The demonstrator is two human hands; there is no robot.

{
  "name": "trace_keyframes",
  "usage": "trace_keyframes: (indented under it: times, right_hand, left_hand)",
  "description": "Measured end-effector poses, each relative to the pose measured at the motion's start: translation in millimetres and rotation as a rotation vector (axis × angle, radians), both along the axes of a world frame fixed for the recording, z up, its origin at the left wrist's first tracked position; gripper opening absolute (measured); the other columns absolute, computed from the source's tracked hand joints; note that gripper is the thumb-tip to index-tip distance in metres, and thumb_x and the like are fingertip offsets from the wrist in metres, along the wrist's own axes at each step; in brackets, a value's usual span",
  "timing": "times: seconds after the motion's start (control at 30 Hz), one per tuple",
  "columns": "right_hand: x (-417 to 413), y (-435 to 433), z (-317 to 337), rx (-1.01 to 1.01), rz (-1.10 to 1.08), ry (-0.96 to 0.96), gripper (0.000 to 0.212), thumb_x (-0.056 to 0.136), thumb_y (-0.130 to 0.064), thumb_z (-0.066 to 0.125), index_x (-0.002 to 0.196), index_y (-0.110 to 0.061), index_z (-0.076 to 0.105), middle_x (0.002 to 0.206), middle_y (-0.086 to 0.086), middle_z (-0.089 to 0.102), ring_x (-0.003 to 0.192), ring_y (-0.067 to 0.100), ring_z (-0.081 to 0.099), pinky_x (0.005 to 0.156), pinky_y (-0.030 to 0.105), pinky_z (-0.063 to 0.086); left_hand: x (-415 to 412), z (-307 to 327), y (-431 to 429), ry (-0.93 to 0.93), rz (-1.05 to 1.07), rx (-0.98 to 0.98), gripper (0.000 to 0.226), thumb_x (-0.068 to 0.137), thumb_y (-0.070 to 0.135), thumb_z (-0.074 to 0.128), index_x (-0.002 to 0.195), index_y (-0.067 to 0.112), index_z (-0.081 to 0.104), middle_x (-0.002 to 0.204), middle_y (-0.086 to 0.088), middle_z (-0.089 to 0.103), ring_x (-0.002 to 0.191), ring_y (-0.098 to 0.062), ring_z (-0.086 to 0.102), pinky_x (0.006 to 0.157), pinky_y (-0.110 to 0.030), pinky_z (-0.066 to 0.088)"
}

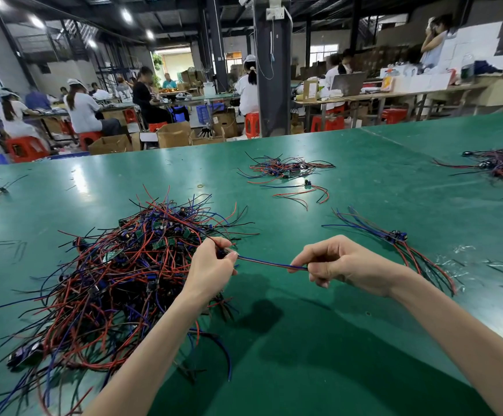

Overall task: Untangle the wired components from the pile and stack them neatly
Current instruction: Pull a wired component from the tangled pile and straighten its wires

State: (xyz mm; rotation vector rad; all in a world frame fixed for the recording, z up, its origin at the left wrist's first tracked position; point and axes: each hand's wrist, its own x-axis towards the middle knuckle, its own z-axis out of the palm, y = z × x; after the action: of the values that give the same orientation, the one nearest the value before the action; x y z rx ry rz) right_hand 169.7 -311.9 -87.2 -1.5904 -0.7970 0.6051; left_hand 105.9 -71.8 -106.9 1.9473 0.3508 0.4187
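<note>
On the green table [304,340], the pile [118,271] sprawls beneath and beyond my left hand [211,265]; the tidy stack [400,244] lies just past my right hand [343,265]. Each hand pinches one end of the wires [265,262] stretched between them; a hard pull could drag snagged neighbours out or tear a lead

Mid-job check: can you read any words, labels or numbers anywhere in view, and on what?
None is readable.
Small green circuit boards in the tangled red, blue and black wire pile: markings too small.
Red and blue wire pair between the left hand and right hand: no print visible.
White label on the far brown cardboard box: blurred.
</note>
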Motion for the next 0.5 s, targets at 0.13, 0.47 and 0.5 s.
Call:
trace_keyframes:
  times: [0.13, 0.47, 0.5]
  right_hand:
    - [0.1, -1.2, 0.2, 0.01, 0.06, 0.022, 0.024, 0.088, 0.012, 0.051, 0.098, -0.002, 0.068, 0.068, -0.005, 0.066, 0.058, 0.009, 0.053, 0.057, 0.021, 0.042]
    - [6.1, -4.2, 0.0, -0.018, 0.06, 0.106, 0.026, 0.089, 0.009, 0.05, 0.11, 0.003, 0.063, 0.076, -0.006, 0.072, 0.058, 0.003, 0.056, 0.057, 0.019, 0.045]
    - [6.0, -3.9, -0.4, -0.019, 0.059, 0.106, 0.026, 0.089, 0.009, 0.05, 0.11, 0.003, 0.063, 0.077, -0.007, 0.072, 0.058, 0.003, 0.056, 0.057, 0.019, 0.045]
  left_hand:
    - [0.6, 0.3, -1.4, -0.011, 0.009, -0.04, 0.02, 0.092, 0.004, 0.056, 0.085, 0.021, 0.049, 0.085, -0.002, 0.052, 0.043, 0.002, 0.056, 0.067, -0.028, 0.051]
    - [-0.3, 2.0, 0.1, -0.01, 0.01, -0.103, 0.017, 0.091, 0.004, 0.056, 0.088, 0.02, 0.051, 0.083, -0.002, 0.053, 0.047, 0.0, 0.057, 0.081, -0.041, 0.053]
    - [-0.4, 2.1, 0.3, -0.011, 0.01, -0.101, 0.017, 0.091, 0.005, 0.056, 0.088, 0.02, 0.051, 0.083, -0.002, 0.054, 0.047, 0.0, 0.057, 0.082, -0.042, 0.053]
